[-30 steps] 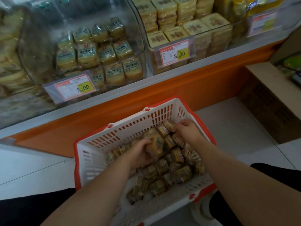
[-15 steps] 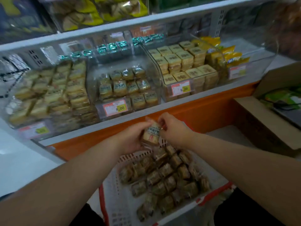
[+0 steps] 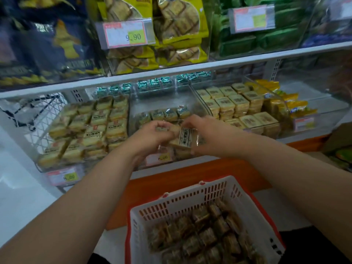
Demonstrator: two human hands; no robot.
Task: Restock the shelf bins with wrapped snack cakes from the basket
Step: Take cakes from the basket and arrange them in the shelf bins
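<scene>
Fingers of the left hand (image 3: 152, 135) and right hand (image 3: 207, 136) are curled around wrapped snack cakes (image 3: 183, 138), held over the middle shelf bin (image 3: 167, 103); the basket (image 3: 190, 197) is seen at six o'clock.

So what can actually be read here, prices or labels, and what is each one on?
"9.90": price tag on the upper bin.
"8.00", partly blurred: tag on the left bin.
"8.00", first digit unclear: tag on the middle bin.
Wrapped cake label: print too blurred to read.
Remaining tags: unreadable.
</scene>
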